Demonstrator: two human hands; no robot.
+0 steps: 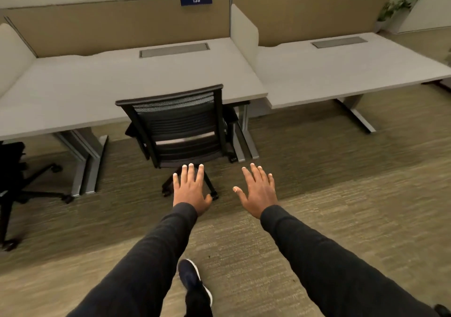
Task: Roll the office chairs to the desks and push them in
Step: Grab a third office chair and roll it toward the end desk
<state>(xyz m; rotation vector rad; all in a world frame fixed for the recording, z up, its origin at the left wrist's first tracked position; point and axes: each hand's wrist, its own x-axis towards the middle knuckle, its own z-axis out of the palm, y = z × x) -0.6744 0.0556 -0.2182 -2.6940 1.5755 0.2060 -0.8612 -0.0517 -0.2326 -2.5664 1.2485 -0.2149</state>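
The fingers (191, 174) of both hands are straight and spread apart, and they hold nothing. The left hand (191, 189) and the right hand (258, 191) are stretched forward side by side with the palms down, at the end of 2 dark sleeves (329, 255), and there is a gap between them. They hang in the air in front of the black office chair (180, 126); the left hand lies over the chair's wheeled base in the view, but neither hand touches the backrest. The chair stands with its mesh backrest at the front edge of the grey desk (97, 84), toward the right end of this desk, and its armrests go under the top. Behind the desk a tan partition (109, 28) carries a blue label (196, 0) with the number 139. A 2nd desk (341, 72) stands just beside it on the right. At the left edge, a 2nd black chair (14, 170) stands on the carpet (317, 170), outside its desk and only partly in view. One dark shoe (192, 280) shows below, between the arms.
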